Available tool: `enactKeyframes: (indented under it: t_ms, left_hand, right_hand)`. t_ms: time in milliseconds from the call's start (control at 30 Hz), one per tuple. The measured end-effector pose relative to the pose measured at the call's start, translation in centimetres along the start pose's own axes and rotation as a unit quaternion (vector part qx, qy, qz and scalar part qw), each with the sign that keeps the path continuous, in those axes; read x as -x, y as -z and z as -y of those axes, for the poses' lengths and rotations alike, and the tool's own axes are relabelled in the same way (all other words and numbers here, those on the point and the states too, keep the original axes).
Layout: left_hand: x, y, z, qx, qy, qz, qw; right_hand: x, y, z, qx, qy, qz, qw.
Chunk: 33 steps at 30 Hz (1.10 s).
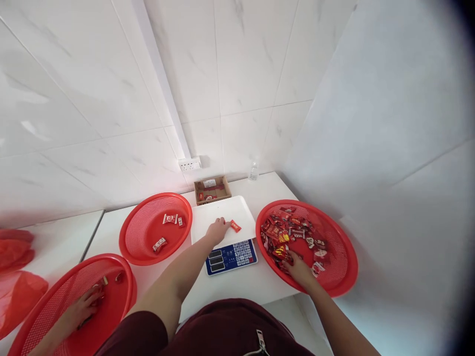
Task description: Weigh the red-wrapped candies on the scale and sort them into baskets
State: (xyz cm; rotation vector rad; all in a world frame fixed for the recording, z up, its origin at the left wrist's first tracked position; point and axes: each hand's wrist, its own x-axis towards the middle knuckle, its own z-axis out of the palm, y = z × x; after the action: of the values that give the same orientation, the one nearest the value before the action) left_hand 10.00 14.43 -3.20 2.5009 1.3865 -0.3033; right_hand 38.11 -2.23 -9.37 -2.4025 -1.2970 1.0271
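Observation:
My left hand (218,231) is over the white tray (202,217) of a digital scale, its fingers curled. A bit of red shows at the fingertips, too small to name. Just right of the thumb, a red wrapped candy (235,226) lies on the tray. The blue keypad panel (232,257) of the scale faces me. My right hand (300,270) reaches into the right red basket (343,267), fingers closed on a red-and-yellow wrapped candy (281,252) at the near left of the pile. Many red wrappers (293,230) lie around it; the fingertips are partly hidden.
A red basket (128,242) left of the scale holds a few packets (170,218). Another person's hand (83,309) is inside the nearer left basket (128,277). Behind the scale stand a small cardboard box (225,185) and a clear bottle (253,171). Red plastic bags (18,296) lie far left.

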Motion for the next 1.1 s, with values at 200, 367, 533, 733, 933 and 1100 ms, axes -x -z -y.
enactKeyframes:
  t_ms: [200, 367, 533, 733, 933, 1100]
  left_hand:
    - [1.6, 0.8, 1.7, 0.012, 0.089, -0.003, 0.996]
    - [1.3, 1.4, 0.1, 0.032, 0.070, 0.008, 0.997]
    - [-0.4, 0.8, -3.0, 0.045, 0.024, 0.029, 0.998]
    - [0.0, 1.4, -1.6, 0.066, 0.050, 0.004, 0.997]
    - [5.7, 3.8, 5.4, 0.093, 0.144, -0.099, 0.980]
    - [10.5, 3.6, 11.3, 0.145, 0.297, -0.187, 0.925]
  right_hand:
    - [-0.4, -0.2, -0.1, 0.006, 0.012, -0.010, 1.000]
    - [-1.3, -0.8, -1.0, -0.015, 0.013, -0.017, 1.000]
    - [-1.3, -1.1, -1.4, -0.036, 0.014, -0.024, 0.999]
    - [-0.7, -0.8, -0.8, -0.054, 0.013, -0.027, 0.998]
    - [-0.3, -0.1, -0.5, -0.026, 0.010, -0.025, 0.999]
    - [-0.7, 0.4, 1.6, 0.013, 0.015, -0.028, 0.999]
